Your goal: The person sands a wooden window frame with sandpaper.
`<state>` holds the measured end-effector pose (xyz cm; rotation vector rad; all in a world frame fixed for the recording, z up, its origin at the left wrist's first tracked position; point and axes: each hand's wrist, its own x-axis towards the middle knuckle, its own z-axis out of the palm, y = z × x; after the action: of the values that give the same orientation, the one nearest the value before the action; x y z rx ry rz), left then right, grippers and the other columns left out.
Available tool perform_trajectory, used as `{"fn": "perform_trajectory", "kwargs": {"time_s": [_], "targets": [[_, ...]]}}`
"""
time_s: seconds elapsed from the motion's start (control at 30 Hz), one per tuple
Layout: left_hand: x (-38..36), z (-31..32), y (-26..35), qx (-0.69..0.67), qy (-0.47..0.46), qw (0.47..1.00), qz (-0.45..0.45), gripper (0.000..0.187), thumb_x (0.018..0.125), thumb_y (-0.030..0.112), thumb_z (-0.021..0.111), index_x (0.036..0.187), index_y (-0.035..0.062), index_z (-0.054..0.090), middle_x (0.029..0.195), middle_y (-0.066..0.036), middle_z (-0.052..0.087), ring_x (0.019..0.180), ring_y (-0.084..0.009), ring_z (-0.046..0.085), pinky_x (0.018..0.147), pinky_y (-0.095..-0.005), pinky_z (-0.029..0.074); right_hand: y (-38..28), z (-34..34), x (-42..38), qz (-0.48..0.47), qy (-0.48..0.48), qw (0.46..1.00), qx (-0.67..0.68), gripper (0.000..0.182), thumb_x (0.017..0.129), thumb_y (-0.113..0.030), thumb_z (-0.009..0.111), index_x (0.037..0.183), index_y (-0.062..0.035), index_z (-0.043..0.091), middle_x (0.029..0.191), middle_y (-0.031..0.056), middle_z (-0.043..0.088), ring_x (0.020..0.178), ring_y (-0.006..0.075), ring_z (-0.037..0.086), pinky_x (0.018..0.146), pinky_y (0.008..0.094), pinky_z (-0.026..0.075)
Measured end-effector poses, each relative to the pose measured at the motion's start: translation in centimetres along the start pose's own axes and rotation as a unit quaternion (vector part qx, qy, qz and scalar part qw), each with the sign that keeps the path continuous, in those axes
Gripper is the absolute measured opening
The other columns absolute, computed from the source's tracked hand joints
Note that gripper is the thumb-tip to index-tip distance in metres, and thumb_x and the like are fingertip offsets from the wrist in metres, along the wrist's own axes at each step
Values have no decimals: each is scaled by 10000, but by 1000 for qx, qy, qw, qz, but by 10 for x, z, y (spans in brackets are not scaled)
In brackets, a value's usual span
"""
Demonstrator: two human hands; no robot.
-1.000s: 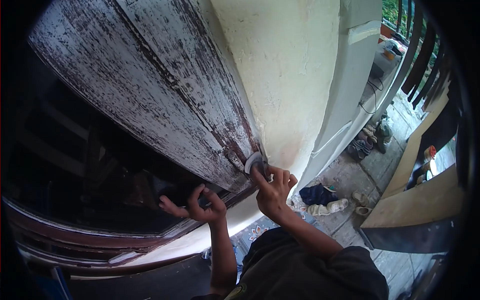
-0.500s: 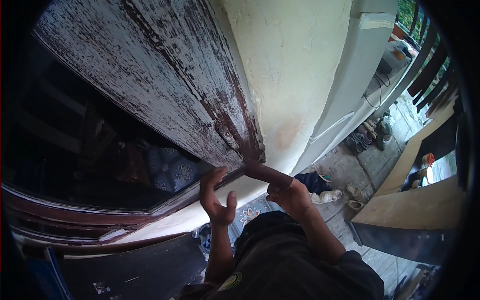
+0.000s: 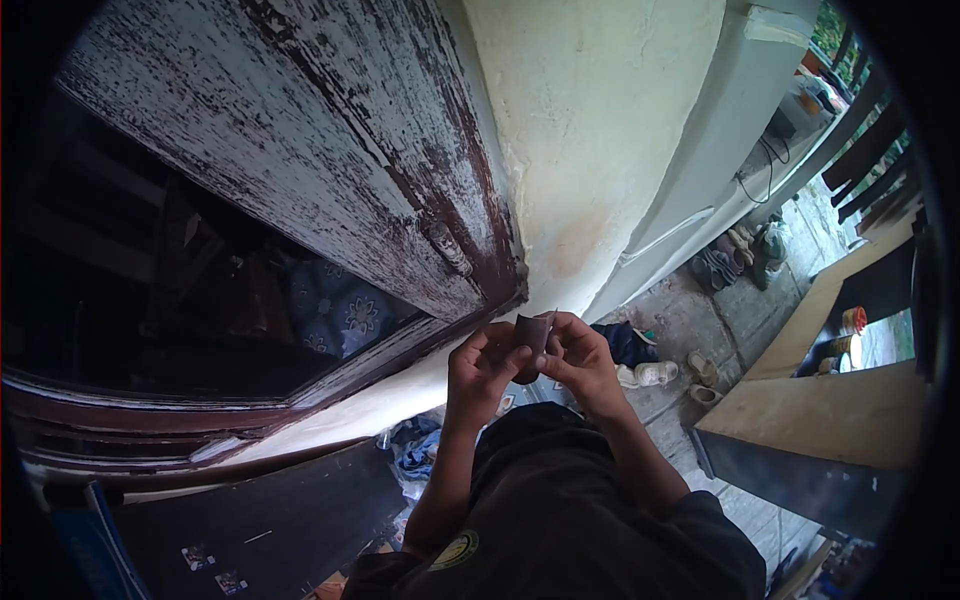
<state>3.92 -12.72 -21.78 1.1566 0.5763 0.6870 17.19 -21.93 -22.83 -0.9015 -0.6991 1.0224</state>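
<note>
A brown sheet of sandpaper (image 3: pixel 532 345) is curled between my two hands, in front of my chest. My left hand (image 3: pixel 482 368) pinches its left side with thumb and fingers. On the other side, my right hand (image 3: pixel 582 362) grips it, with the thumb close to the left thumb. Just beyond the hands is the lower corner of a wooden window frame (image 3: pixel 340 150), its white paint worn and flaked over brown. A hinge (image 3: pixel 448 248) coated in old paint sits near that corner.
A cream wall (image 3: pixel 590 120) rises beside the frame. Dark glass (image 3: pixel 230 290) lies to the left. Below it stands a black surface (image 3: pixel 270 530). Shoes (image 3: pixel 704 380) and dark cloth (image 3: pixel 628 342) lie on the tiled floor. A wooden cabinet (image 3: pixel 800 415) stands at right.
My left hand, open and empty before, has closed on the sandpaper. My right hand has drawn it back from the frame's corner, and the sheet is now curled between both hands.
</note>
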Motion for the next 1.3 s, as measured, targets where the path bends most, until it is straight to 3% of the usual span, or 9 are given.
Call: {"fn": "perform_trajectory", "kwargs": {"time_s": [0.23,0.4,0.57,0.63,0.8,0.87,0.93,1.13,1.3], "targets": [[-13,-21,-4,64,42,996,46,192,885,34,702,1036,-21,595,933,-74,689,841,-110,672,740,-246,532,27,32,-5,-14,86,996,-1,202,884,-58,723,1046,-15,609,955,7,643,877,63,591,787,239,496],[-24,-38,-1,-32,55,998,6,174,874,2,702,1005,-29,591,928,-89,690,817,-116,683,734,-244,541,44,54,-21,2,119,990,78,140,902,-82,708,976,-21,606,1015,22,650,938,86,595,834,262,488],[-28,-56,-5,58,18,997,37,267,808,70,777,1027,23,631,1010,-64,632,911,-114,620,753,-264,508,63,75,-35,-114,91,982,123,218,950,-77,630,1151,-28,563,1130,67,611,1047,136,562,913,306,450],[-19,-66,-2,259,-8,955,144,381,723,153,840,1058,87,672,1043,-31,567,957,-133,543,791,-291,455,64,68,-40,-89,66,985,129,283,964,-90,610,1230,-30,533,1157,70,597,1058,136,553,917,304,443],[-8,-52,25,255,1,963,85,585,744,155,826,1270,62,589,1045,-39,589,913,-129,557,805,-288,450,45,66,-29,-6,49,998,39,387,1010,-140,536,1371,-14,478,1174,75,565,1068,138,534,917,284,427],[-7,-56,26,266,68,955,111,508,765,131,805,1227,51,611,1015,-35,591,881,-122,559,807,-283,453,34,60,-15,-75,33,988,-134,395,1029,-153,495,1394,-5,475,1135,83,553,1047,151,529,905,266,421],[-9,-68,34,275,87,942,171,326,801,72,750,1106,28,644,1000,-32,584,859,-116,558,802,-264,456,39,60,-3,-63,79,993,-55,347,1025,-128,490,1347,-11,538,1078,93,551,1018,169,531,895,268,425],[-8,-89,56,221,122,948,194,231,880,52,653,1100,-4,606,872,-62,632,799,-132,591,773,-269,472,26,65,41,-290,210,891,-279,474,834,52,684,1287,-71,621,1082,117,545,907,216,579,768,292,494],[-9,-99,36,276,119,942,153,218,921,110,631,1103,-7,602,835,-75,649,787,-132,607,775,-267,487,41,68,84,-422,285,789,-345,472,741,39,748,1189,-96,683,1006,136,569,829,261,594,663,327,515]]}}
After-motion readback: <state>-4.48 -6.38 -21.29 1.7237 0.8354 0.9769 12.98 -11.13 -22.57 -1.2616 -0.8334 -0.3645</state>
